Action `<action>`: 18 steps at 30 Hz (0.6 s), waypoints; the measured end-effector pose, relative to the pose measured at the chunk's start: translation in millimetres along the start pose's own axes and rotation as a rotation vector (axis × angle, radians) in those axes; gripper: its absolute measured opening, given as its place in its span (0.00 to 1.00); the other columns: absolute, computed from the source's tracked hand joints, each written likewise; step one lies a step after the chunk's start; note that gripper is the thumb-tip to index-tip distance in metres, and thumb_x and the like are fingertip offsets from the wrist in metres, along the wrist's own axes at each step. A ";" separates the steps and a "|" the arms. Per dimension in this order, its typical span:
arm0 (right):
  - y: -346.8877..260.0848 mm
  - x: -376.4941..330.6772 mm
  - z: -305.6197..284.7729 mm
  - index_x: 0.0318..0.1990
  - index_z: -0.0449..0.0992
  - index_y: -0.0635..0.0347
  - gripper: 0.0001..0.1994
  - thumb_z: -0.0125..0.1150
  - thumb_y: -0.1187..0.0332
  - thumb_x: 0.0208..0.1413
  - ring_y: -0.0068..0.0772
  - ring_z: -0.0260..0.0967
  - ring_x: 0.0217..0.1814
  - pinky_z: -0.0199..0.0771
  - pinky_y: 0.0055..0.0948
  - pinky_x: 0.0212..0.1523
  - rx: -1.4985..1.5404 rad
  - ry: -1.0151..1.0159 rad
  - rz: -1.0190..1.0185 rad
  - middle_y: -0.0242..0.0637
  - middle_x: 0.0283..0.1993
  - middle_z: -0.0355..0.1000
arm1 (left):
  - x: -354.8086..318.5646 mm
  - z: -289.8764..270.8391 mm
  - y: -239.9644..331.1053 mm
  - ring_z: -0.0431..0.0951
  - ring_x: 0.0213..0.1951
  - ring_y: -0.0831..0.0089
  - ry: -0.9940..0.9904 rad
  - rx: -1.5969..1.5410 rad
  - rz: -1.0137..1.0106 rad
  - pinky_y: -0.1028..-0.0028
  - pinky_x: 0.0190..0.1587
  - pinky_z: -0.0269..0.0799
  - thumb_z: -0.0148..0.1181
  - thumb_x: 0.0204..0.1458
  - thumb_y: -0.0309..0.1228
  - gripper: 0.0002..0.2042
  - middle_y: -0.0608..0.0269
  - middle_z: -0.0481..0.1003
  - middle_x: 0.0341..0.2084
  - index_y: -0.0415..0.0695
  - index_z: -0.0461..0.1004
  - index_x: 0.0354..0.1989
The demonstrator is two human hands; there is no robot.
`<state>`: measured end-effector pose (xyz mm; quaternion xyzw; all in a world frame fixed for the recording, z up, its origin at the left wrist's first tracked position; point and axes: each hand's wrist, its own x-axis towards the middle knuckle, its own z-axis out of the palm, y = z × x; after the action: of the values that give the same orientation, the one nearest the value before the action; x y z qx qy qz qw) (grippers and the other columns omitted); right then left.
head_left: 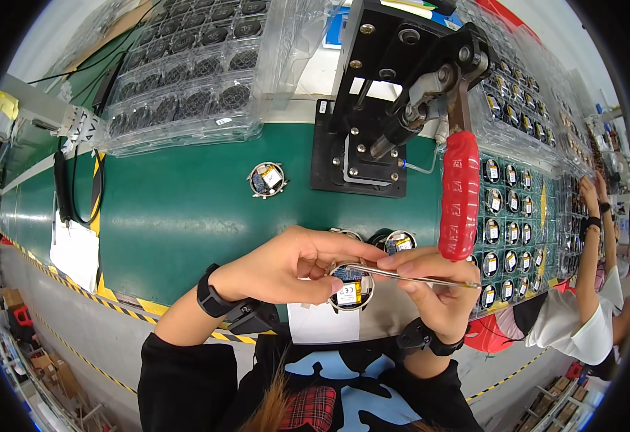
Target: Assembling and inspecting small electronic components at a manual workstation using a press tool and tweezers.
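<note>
In front of my body, my left hand [293,270] grips a round watch case [351,294] by its edge, thumb on the near side. The case is open, showing a blue circuit board and a yellow-edged battery with a white label. My right hand [437,288] pinches metal tweezers [430,279], whose tips reach over the circuit board at the case's upper part. What the tips touch is too small to tell. Just beyond my hands lies another open watch case [400,243], with further round parts beside it partly hidden by my fingers.
A single watch case [266,179] lies on the green mat [178,216]. A black lever press [361,137] with a red handle [460,194] stands ahead. Clear trays hold dark round parts [192,101] at left and watch cases [513,230] at right. A co-worker's arms [590,266] reach in at far right.
</note>
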<state>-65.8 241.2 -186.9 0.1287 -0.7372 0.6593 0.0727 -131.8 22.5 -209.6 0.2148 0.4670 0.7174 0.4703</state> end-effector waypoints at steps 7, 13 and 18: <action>-10.1 8.8 2.6 0.34 0.72 0.69 0.05 0.60 0.79 0.49 0.42 0.76 0.36 0.78 0.33 0.38 -0.077 -0.068 -0.013 0.50 0.33 0.74 | -0.9 -1.1 6.8 0.71 0.49 0.79 0.004 0.083 -0.048 0.85 0.35 0.66 0.49 0.49 0.14 0.24 0.55 0.71 0.52 0.32 0.63 0.58; -13.4 10.8 7.7 0.33 0.71 0.67 0.04 0.58 0.80 0.48 0.39 0.75 0.37 0.76 0.32 0.36 -0.135 -0.063 0.016 0.49 0.33 0.74 | -1.0 0.5 3.4 0.71 0.37 0.84 0.044 0.209 0.022 0.84 0.33 0.68 0.47 0.48 0.14 0.24 0.62 0.74 0.45 0.38 0.65 0.57; -16.8 13.3 14.7 0.33 0.70 0.67 0.05 0.58 0.79 0.49 0.36 0.74 0.34 0.75 0.31 0.33 -0.395 -0.111 -0.100 0.50 0.34 0.73 | 0.4 3.7 7.7 0.71 0.31 0.85 0.090 0.397 0.010 0.83 0.30 0.68 0.49 0.49 0.15 0.23 0.65 0.76 0.39 0.40 0.66 0.57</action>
<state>-72.9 223.7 -169.0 0.1847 -0.8477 0.4895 0.0882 -132.9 23.7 -201.2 0.2735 0.6187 0.6224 0.3938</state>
